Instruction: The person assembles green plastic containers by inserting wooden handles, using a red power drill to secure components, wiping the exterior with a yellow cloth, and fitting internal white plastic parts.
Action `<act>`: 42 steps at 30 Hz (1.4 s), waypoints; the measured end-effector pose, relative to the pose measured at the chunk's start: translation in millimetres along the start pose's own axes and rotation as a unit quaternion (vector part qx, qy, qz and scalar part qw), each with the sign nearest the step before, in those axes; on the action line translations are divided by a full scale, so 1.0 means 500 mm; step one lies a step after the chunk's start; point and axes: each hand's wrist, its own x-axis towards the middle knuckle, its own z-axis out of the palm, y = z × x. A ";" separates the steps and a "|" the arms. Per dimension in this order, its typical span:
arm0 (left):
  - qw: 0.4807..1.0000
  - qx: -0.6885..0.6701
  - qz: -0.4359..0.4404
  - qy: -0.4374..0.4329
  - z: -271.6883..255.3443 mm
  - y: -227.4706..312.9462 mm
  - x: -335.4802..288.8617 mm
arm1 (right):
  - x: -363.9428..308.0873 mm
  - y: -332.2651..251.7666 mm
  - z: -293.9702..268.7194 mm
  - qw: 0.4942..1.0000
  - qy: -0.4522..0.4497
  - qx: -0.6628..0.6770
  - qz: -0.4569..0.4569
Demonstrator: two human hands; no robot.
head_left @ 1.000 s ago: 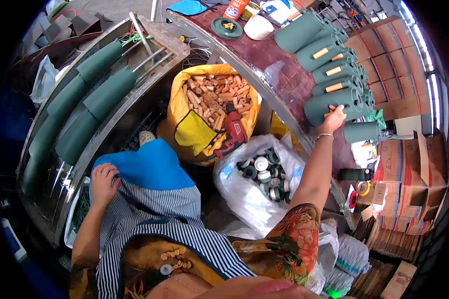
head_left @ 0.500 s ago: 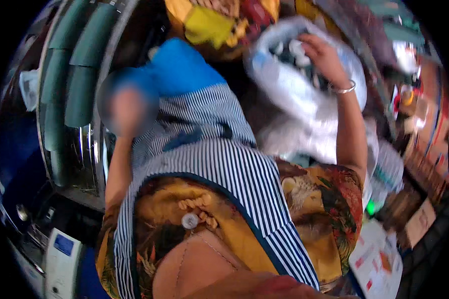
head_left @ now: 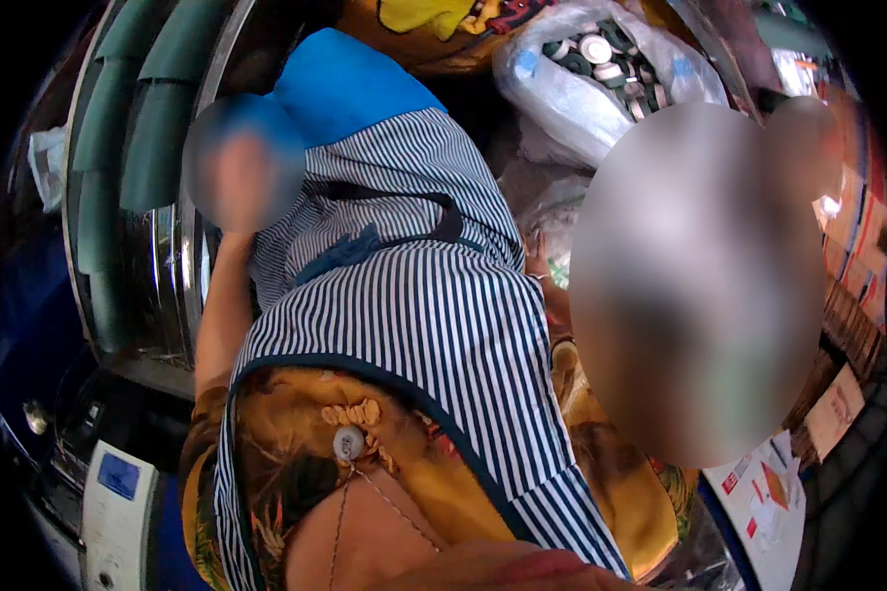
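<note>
Trough [head_left: 158,375]: left of the apron [head_left: 404,305], tubes [head_left: 153,138] in it
Plastic bag [head_left: 552,108]: ahead, to the right, caps [head_left: 596,49] inside
Cartons [head_left: 862,236]: far right

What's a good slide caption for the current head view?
Striped apron, blurred left hand by the blue cloth, green cylinders at left, an open white bag of round pieces at upper right.

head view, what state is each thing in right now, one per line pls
White bag: open at the top
Caps: heaped loosely inside it
Green tubes: lying in rows in the metal trough
Blue cloth: draped over the lap
Striped apron: worn
Left hand: blurred, grip unclear
Right hand: mostly hidden, grip unclear
</note>
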 end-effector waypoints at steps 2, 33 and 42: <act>0.999 0.021 -0.024 0.005 0.007 0.000 -0.011 | 0.003 -0.006 -0.055 0.995 -0.080 -0.064 -0.021; 0.382 0.083 -0.886 0.251 0.184 0.379 -1.040 | 0.262 0.283 -0.953 0.927 0.340 0.015 -0.154; 0.227 -0.143 -0.951 0.154 0.371 0.423 -1.029 | 0.228 0.293 -0.935 0.931 0.358 0.016 -0.075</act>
